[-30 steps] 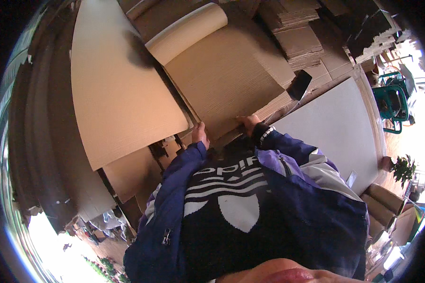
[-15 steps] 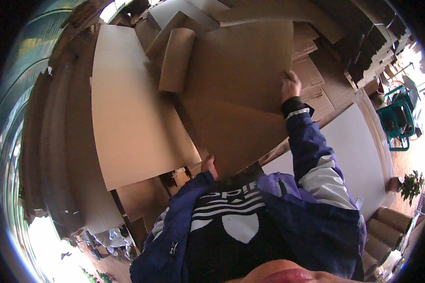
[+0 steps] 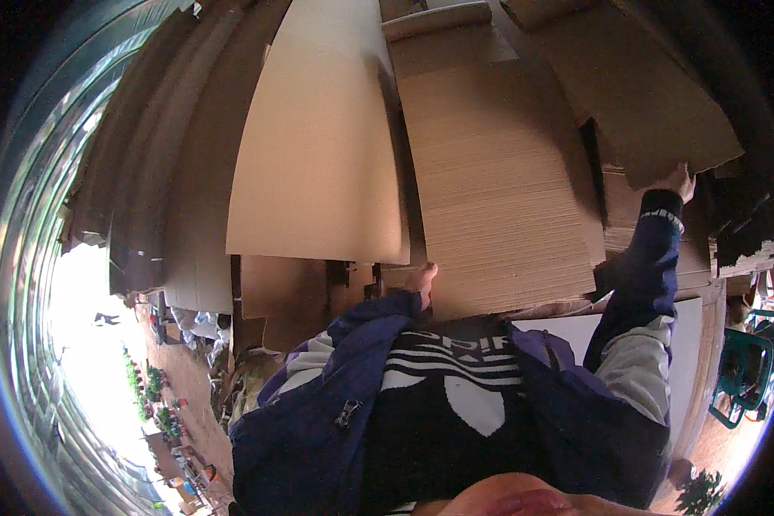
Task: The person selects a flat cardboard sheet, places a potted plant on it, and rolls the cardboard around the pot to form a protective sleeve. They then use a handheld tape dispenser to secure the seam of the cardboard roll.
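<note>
A long cardboard sheet (image 3: pixel 494 189) with a ridged surface lies in front of me. At its near left corner my left hand (image 3: pixel 422 282) is closed on the edge, with the fingertips partly hidden. My right hand (image 3: pixel 681 183), reached out to the far right, grips the near edge of a darker cardboard sheet (image 3: pixel 645 95), which is raised and slanting. Left of the ridged sheet, and apart from both hands, is a smooth, paler cardboard sheet (image 3: pixel 318 163).
Tall brown cardboard sheets (image 3: pixel 193 172) stand along the left. Under my right arm lies a white board (image 3: pixel 688 335) within a wooden edge. A green metal-framed chair (image 3: pixel 742 370) and a leafy plant (image 3: pixel 701 494) are at the right.
My right hand has moved right and outward with the darker sheet, uncovering the ridged sheet. My left hand stays near my body at the cardboard's edge. The whole view has shifted.
</note>
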Motion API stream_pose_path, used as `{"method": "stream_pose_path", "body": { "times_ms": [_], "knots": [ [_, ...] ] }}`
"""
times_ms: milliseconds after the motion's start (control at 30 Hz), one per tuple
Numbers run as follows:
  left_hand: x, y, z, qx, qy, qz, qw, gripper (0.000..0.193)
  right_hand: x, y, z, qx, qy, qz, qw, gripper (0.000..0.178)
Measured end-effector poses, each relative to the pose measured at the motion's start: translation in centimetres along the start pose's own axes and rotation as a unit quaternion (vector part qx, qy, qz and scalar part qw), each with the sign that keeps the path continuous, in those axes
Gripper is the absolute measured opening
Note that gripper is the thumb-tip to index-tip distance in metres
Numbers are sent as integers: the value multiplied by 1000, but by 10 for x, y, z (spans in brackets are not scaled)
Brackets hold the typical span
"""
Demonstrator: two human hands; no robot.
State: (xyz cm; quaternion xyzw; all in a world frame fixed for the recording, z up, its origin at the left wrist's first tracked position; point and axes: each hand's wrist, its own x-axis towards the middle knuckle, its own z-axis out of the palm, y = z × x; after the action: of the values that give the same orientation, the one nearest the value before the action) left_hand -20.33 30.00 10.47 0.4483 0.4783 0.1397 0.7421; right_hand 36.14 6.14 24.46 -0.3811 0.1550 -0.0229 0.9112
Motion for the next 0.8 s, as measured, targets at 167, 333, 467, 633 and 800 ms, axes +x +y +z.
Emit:
{"method": "stream_pose_path", "body": {
  "times_ms": [167,333,467,633,800],
  "knots": [
    [-15,21,-7,99,-40,0,994,36,110,21,-23,-742,-40,-213,635,61],
    [-19,20,-13,51,-64,25,996,27,181,14,-24,-870,-30,-224,439,55],
    [-13,11,-26,67,-40,11,997,30,164,9,-23,-790,31,-295,536,65],
    [-1,-4,-41,197,-57,88,975,29,53,25,-33,-232,-12,-208,950,60],
    [5,-3,-43,201,-22,53,978,25,-17,-10,7,-16,42,-106,993,60]
  ]
}}
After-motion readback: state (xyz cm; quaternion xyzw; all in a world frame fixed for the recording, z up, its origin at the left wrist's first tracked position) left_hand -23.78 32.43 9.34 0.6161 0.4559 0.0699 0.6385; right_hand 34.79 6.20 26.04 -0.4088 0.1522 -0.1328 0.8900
